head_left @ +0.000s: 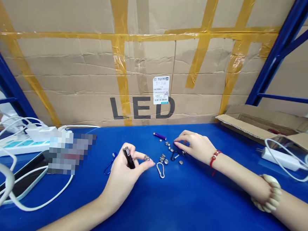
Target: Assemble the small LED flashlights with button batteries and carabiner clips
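My left hand (125,171) is closed around a small black tube-shaped torch (128,157) and pinches a little silver cap (147,158) between finger and thumb. My right hand (194,146) rests on the blue table (189,209) with its fingers bent down over a scatter of several small button cells and metal parts (167,155). A silver carabiner clip (160,170) lies just in front of them. A purple tube (159,136) lies farther back. A blue clip (110,164) peeks out beside my left hand.
A big taped cardboard box marked LED (146,76) stands behind. A white power strip with plugs and cables (23,138) and a phone (20,180) lie at left. An open cardboard box (264,125) and a white charger (280,158) sit at right.
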Motion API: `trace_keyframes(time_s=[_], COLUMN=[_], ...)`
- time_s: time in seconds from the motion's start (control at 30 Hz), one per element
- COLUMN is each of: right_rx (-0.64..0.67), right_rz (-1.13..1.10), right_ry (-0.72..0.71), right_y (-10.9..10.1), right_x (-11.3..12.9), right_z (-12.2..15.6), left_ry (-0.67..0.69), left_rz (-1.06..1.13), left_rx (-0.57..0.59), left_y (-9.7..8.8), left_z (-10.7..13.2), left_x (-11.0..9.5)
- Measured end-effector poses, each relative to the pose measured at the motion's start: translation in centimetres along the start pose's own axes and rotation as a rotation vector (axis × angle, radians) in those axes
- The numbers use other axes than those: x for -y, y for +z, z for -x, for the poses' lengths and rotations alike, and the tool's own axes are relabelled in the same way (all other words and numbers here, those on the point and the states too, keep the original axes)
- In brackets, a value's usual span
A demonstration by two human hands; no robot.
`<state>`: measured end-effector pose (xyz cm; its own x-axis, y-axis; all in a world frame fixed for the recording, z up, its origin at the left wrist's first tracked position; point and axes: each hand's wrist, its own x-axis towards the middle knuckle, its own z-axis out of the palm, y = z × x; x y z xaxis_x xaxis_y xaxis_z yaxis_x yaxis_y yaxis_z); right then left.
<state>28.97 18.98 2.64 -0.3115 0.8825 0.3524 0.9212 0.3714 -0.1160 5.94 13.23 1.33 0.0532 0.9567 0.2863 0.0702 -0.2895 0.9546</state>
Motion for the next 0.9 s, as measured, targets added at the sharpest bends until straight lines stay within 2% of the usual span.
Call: trace_keyframes(time_s=[0.07, 0.1, 0.17, 0.27, 0.37, 0.5, 0.57, 0.77, 0.9], right_rx=[-0.042, -0.070, -0.008, 0.131, 0.158, 0.216, 0.195, 0.001, -0.236], right_rz=[-0.105, -0.307, -0.654, -0.867, -0.905, -0.924, -0.906, -0.902, -0.772], right_ry=[-0.056, -0.147, -0.342, -0.523, -0.553, -0.504, -0.480, -0.471, -0.448], right_y=[-0.2, -0.3, -0.6, -0.9, -1.0, -0.7, -0.4, -0.1, -0.6], right_x=[1.2, 2.0, 3.6, 5.7, 6.5, 5.9, 5.6, 5.8, 4.4], right_z=[0.4, 0.7, 1.5, 2.8, 3.4, 3.3, 3.2, 3.3, 2.3], left_ry=[-0.065, -0.103, -0.165, -0.180, -0.183, -0.238, -0.247, -0.172, -0.153], left_rz=[0.035, 0.059, 0.123, 0.223, 0.269, 0.320, 0.306, 0.205, 0.124], left_rx=[0.076, 0.128, 0.242, 0.347, 0.395, 0.413, 0.411, 0.431, 0.379], left_y=[0.3, 0.4, 0.6, 0.6, 0.6, 0.6, 0.6, 0.7, 0.7], left_z=[0.2, 0.3, 0.6, 0.9, 1.0, 1.0, 1.0, 0.8, 0.8], left_x=[0.1, 0.1, 0.3, 0.5, 0.5, 0.2, 0.2, 0.7, 0.7])
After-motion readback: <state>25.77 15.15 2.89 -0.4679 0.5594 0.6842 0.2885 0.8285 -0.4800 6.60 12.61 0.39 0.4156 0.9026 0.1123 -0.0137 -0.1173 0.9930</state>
